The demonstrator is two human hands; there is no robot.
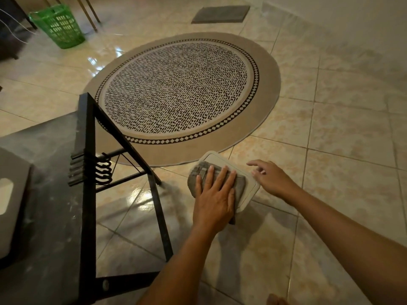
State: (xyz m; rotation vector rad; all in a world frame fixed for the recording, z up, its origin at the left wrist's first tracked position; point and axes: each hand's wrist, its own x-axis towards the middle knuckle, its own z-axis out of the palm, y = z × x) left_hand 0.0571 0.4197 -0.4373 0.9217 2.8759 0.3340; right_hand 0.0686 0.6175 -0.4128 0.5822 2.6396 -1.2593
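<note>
**A:** Down on the tiled floor (330, 133), beside the big round rug (176, 89) and the black folding frame (88, 172), this looks like a wipe-down, mid-step I'd say.

**B:** Agreed. The beige tray (222, 160) lies flat on the tiles, just off the rug's near edge, with the grey cloth (195, 177) on top. The left hand (214, 195) is spread flat, fingers straight, pressing the cloth onto the tray.

**A:** And the right hand (272, 179)?

**B:** Fingers open and splayed at the tray's right rim, gripping nothing. It looks like steadying, but the tips are blurred, so I can't confirm contact.

**A:** Next move?

**B:** Probably a sweep over the bare far corner. That calls for even downward pressure and a brace from the right hand, or the tray may skate on those glossy tiles.

**A:** What's hidden?

**B:** Cloth and palm cover most of the tray's face, so there's no telling how clean it is. Tray, lid or board? Hard to say. The grey box (11, 194) at far left is cut off.
</note>
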